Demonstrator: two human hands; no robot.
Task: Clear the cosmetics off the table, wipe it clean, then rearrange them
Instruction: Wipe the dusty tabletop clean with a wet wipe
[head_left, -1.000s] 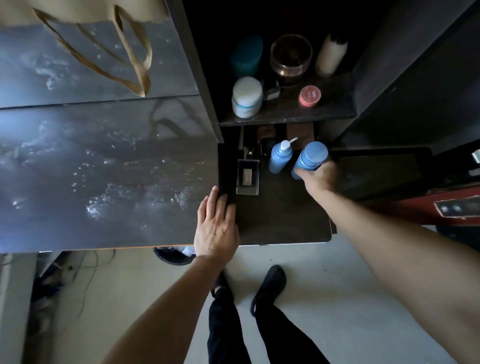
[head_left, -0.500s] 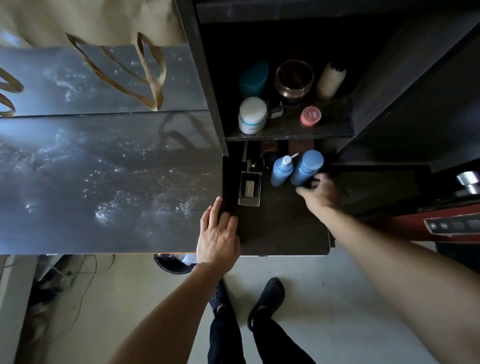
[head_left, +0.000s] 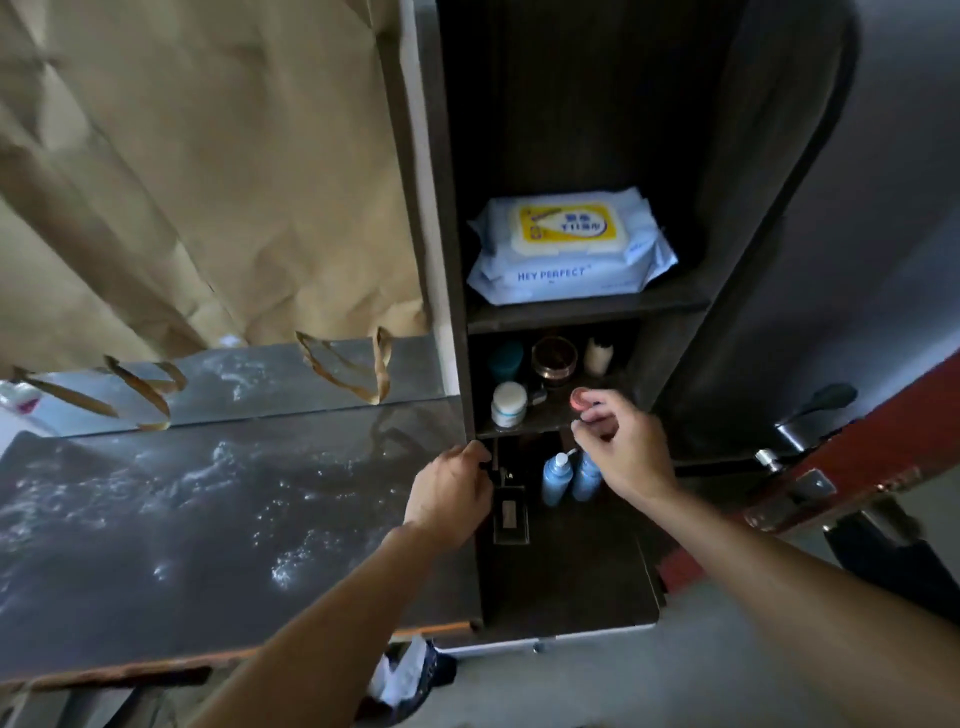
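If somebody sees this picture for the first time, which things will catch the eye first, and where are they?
The pale blue pack of wet wipes with its yellow lid stands out, lying on the upper shelf of the dark cabinet. Below it, the right hand reaches the small pink jar on the middle shelf; whether it grips it is unclear. Left of the cabinet spreads the glossy dark tabletop.

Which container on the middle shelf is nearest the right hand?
The pink-lidded jar at the front right of the shelf, by the fingertips of the right hand. The white jar, teal jar and brown jar sit farther off.
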